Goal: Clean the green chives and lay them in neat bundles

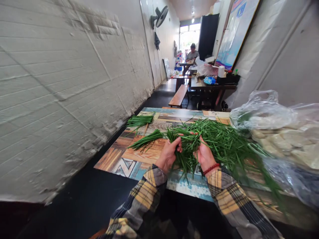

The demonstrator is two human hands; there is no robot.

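A big loose heap of long green chives covers the middle and right of the patterned wooden table. My left hand is closed round a bunch of chives at the heap's left side. My right hand, with a red bead bracelet at its wrist, is closed on some chives just beside it. Two neat bundles lie to the left: a nearer chive bundle and a farther chive bundle.
Clear plastic bags, one over pale contents, crowd the table's right end. A white brick wall runs along the left. Beyond stand a wooden bench and a cluttered dark table. Another person sits far back.
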